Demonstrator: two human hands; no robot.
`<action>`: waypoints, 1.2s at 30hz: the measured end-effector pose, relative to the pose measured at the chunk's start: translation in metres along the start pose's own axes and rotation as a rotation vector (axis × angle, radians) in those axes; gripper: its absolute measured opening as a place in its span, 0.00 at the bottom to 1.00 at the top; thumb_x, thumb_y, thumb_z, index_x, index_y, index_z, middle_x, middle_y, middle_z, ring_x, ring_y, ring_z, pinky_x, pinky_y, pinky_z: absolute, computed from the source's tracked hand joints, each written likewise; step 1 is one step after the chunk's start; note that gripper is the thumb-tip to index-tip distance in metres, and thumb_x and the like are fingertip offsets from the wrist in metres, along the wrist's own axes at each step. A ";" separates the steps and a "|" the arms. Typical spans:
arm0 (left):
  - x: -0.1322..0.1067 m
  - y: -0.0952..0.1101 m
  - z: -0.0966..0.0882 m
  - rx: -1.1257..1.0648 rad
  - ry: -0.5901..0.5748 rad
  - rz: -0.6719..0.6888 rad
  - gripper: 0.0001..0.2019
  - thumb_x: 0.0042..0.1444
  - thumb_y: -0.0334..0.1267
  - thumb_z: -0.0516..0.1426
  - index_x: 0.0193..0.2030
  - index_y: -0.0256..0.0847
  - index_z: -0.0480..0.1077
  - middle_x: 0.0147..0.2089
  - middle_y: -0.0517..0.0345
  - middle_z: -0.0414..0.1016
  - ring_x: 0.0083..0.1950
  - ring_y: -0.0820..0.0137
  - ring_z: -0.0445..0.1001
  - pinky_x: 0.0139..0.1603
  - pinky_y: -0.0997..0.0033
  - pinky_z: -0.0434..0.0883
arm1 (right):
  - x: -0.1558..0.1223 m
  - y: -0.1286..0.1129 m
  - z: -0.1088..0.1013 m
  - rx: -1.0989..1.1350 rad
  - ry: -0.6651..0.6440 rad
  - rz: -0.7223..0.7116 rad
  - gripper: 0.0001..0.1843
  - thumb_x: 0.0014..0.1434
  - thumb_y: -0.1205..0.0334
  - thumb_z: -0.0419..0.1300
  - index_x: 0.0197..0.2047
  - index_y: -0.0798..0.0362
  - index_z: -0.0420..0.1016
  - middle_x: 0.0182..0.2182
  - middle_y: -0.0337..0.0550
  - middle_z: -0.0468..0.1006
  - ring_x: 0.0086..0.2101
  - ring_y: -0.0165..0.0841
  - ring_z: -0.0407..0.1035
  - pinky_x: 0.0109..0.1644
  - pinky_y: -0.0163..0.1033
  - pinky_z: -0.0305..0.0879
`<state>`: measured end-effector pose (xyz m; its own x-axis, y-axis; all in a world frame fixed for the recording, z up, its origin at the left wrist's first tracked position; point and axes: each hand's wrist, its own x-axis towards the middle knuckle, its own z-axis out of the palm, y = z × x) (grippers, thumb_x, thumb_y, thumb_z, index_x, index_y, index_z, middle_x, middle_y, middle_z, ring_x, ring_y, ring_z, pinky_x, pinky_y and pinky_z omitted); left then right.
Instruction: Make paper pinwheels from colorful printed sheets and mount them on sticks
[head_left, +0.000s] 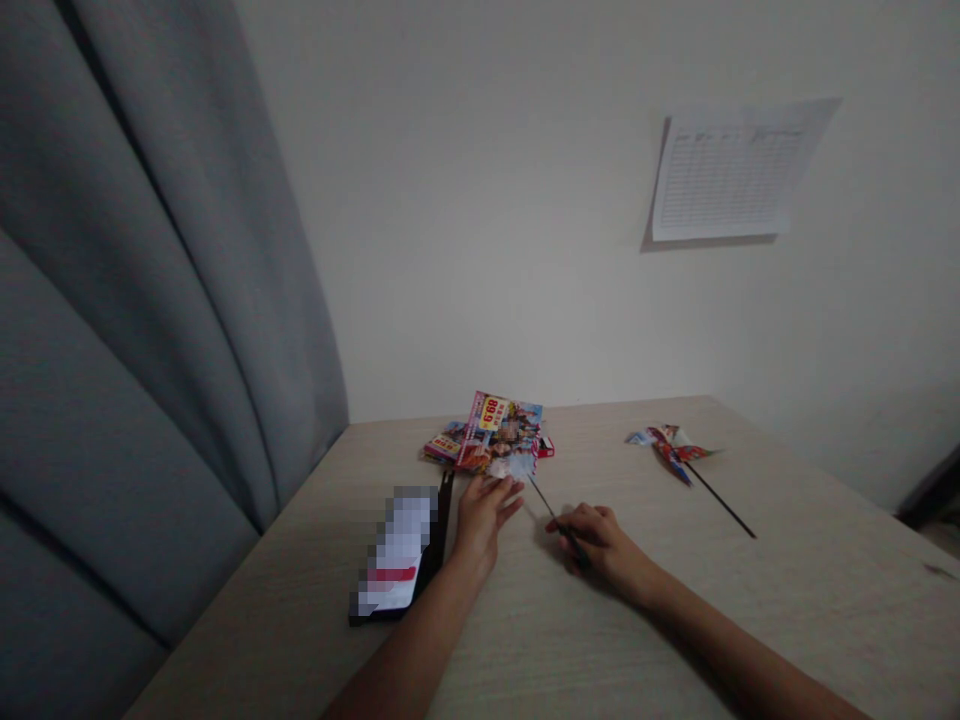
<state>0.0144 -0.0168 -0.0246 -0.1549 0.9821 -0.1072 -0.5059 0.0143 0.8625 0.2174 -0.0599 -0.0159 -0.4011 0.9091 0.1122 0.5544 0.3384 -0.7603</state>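
My left hand (484, 515) rests its fingertips on a pale corner of a glossy printed paper sheet (499, 430), which lies in a small heap with other colourful leaflets. My right hand (592, 540) grips a thin black stick (547, 508), and the stick's far end points toward the paper near my left fingers. To the right, a finished-looking paper pinwheel (671, 450) on a black stick (720, 500) lies flat on the wooden table (600, 620).
A phone (394, 555) with a pixelated screen lies at the table's left, beside a dark strip. A grey curtain (150, 300) hangs along the left side. A printed sheet (739, 170) is fixed to the wall behind the table.
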 end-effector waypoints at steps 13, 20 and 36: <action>0.001 -0.001 0.000 -0.016 0.001 -0.012 0.16 0.44 0.32 0.69 0.39 0.37 0.71 0.39 0.54 0.79 0.40 0.66 0.81 0.36 0.71 0.79 | -0.001 -0.006 -0.003 0.031 -0.018 0.018 0.21 0.64 0.48 0.52 0.49 0.50 0.79 0.32 0.44 0.78 0.45 0.43 0.67 0.59 0.53 0.50; 0.001 -0.001 0.000 -0.016 -0.001 -0.013 0.16 0.44 0.32 0.70 0.38 0.37 0.70 0.38 0.54 0.79 0.40 0.65 0.81 0.36 0.70 0.79 | 0.001 -0.002 -0.001 0.022 -0.022 0.017 0.21 0.64 0.48 0.52 0.48 0.50 0.79 0.32 0.44 0.79 0.46 0.43 0.67 0.59 0.53 0.50; 0.002 -0.002 0.001 -0.022 0.003 -0.015 0.15 0.46 0.31 0.69 0.39 0.38 0.71 0.39 0.54 0.78 0.39 0.66 0.81 0.35 0.71 0.79 | 0.002 0.007 0.006 0.051 0.029 0.009 0.22 0.63 0.48 0.52 0.46 0.52 0.80 0.34 0.46 0.78 0.42 0.42 0.69 0.58 0.52 0.52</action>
<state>0.0157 -0.0146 -0.0264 -0.1496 0.9813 -0.1211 -0.5270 0.0245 0.8495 0.2164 -0.0566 -0.0248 -0.3747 0.9189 0.1236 0.5197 0.3185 -0.7928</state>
